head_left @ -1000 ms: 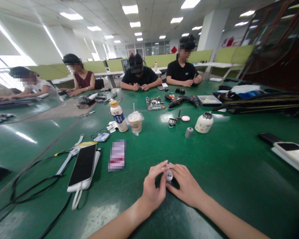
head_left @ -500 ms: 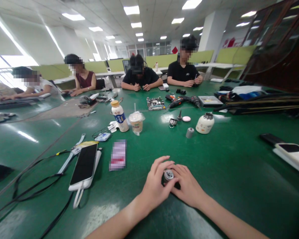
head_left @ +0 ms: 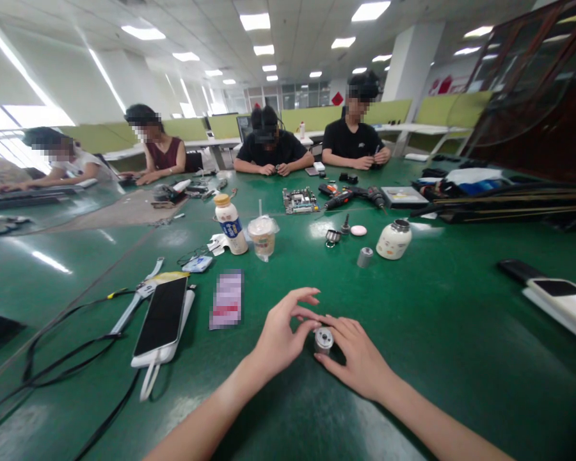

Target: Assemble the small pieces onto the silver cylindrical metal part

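Note:
A small silver metal cylinder [head_left: 323, 339] stands on the green table [head_left: 432, 320] right in front of me. My right hand [head_left: 360, 362] curls round its right side and holds it. My left hand [head_left: 281, 333] touches its left side with thumb and a fingertip, the other fingers raised and spread above it. Further back lie a white round jar [head_left: 392, 239], a grey cap [head_left: 364, 257], a pink disc [head_left: 358, 230] and a small metal ring part [head_left: 332, 237].
A phone on a white power bank [head_left: 162, 318] with black cables lies at left, beside a blurred card [head_left: 226, 298]. A bottle [head_left: 230, 224], a drink cup [head_left: 262, 235], a circuit board [head_left: 299, 200] and a drill [head_left: 350, 194] sit mid-table. Several people work at the far side. Phones [head_left: 554, 291] lie at right.
My left hand has drawn back to the left and opened its upper fingers, uncovering the top of the cylinder. My right hand keeps its hold on it.

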Demonstrator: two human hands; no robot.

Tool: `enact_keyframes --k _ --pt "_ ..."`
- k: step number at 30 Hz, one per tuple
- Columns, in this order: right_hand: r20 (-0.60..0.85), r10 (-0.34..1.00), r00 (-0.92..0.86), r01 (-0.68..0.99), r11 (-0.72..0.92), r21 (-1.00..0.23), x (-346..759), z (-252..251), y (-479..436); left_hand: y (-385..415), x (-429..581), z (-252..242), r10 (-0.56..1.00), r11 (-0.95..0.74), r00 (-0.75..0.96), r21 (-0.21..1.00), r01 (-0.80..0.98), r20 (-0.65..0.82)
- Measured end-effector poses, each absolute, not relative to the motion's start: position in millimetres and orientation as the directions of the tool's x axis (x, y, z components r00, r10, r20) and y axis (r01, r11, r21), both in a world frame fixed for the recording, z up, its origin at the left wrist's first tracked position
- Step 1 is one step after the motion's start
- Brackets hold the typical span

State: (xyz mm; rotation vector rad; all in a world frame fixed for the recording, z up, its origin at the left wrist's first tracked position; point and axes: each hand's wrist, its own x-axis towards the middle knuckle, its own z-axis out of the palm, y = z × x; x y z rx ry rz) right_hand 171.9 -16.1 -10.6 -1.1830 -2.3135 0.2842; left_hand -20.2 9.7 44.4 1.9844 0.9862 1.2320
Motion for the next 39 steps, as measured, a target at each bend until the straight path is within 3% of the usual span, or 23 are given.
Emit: enact_keyframes --k 7,14,20,24,32,39 --pt "0.331 0.811 -0.482 0.705 0.583 -0.403 172 -8 -16 42 -38 -6 0.879 -0.475 0.240 0.800 0.367 0.412" --pt "0.330 0.815 -0.476 0.705 0.578 -0.411 172 -8 -17 36 -38 -9 0.907 -0.411 0.204 0.665 0.624 0.369" --pt "0.352 0.809 -0.470 0.698 0.585 -0.412 172 -10 -16 18 -28 34 0.899 -0.432 0.290 0.777 0.458 0.329" --pt "0.376 0.797 -0.473 0.691 0.600 -0.403 172 -12 -16 4 -19 48 0.837 -0.532 0.409 0.710 0.461 0.363" --pt "0.394 0.781 -0.484 0.676 0.620 -0.398 173 -15 -15 0 -19 51 0.774 -0.597 0.513 0.698 0.395 0.372" --pt "0.363 0.797 -0.482 0.683 0.602 -0.415 172 -13 -16 1 -23 54 0.829 -0.546 0.440 0.672 0.500 0.346"
